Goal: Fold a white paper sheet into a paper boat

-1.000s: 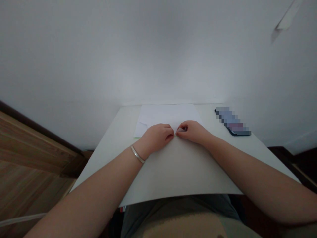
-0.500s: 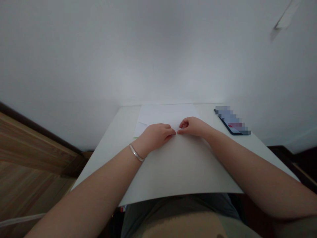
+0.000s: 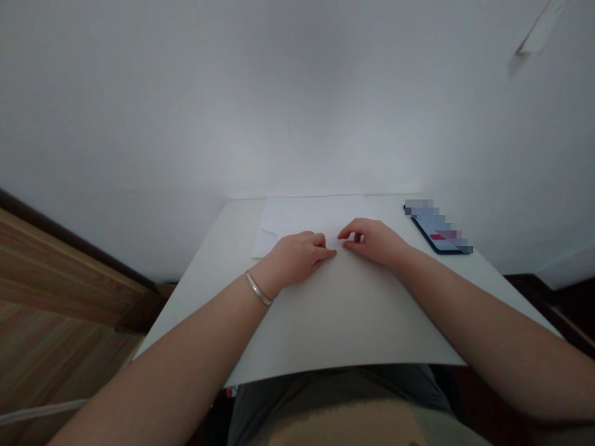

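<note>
A stack of white paper sheets (image 3: 311,214) lies at the far middle of a small white table (image 3: 344,310). My left hand (image 3: 297,257), with a silver bracelet at the wrist, rests on the near edge of the paper with its fingers curled and the fingertips pressed down. My right hand (image 3: 374,240) sits just to its right, fingers bent and pinching at a small bit of the white paper between the two hands. What is between the fingertips is too small to make out clearly.
A dark phone (image 3: 439,228) lies at the table's far right, against the white wall (image 3: 297,93). A wooden panel (image 3: 56,279) stands to the left. My lap is below the table's near edge.
My right hand has shifted slightly right and its fingers have loosened from a tighter pinch. My left hand's fingertips have slid a little to the right along the paper.
</note>
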The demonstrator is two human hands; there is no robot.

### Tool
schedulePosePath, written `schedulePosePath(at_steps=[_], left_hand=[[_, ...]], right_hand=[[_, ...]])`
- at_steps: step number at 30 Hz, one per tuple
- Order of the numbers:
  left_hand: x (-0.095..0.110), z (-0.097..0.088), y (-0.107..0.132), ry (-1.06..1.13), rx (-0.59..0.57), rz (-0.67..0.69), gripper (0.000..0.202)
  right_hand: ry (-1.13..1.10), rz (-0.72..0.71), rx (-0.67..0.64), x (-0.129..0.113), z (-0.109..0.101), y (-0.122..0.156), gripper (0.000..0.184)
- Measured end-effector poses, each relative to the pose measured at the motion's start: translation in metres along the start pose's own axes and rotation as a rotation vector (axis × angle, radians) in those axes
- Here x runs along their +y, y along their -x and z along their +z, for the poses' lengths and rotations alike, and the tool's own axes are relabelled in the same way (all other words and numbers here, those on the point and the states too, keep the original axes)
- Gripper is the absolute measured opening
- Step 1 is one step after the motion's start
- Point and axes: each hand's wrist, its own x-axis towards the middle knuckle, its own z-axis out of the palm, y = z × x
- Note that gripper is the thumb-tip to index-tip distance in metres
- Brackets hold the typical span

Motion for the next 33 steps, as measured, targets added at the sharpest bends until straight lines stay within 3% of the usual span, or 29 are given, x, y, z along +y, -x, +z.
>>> schedulePosePath(at_steps=[3,7,17,29,33], left_hand=[[0.000,0.002,0.000,0.019,0.016,-0.011,0.030],[0.000,0.005,-0.002,0.046,0.046,-0.003,0.027],[0.000,0.006,-0.001,0.067,0.055,0.004,0.035],[-0.002,0.006,-0.003,0.089,0.055,0.012,0.035],[-0.002,0.003,-0.004,0.050,0.039,0.000,0.028]], right_hand=[[0.166,-0.091,0.020,-0.013,-0.007,0.003,0.015],[0.246,0.054,-0.033,-0.021,-0.009,0.003,0.022],[-0.153,0.293,-0.128,0.003,0.002,-0.008,0.015],[-0.131,0.386,-0.203,0.002,-0.008,-0.014,0.012],[-0.113,0.301,-0.211,0.010,-0.004,-0.013,0.014]])
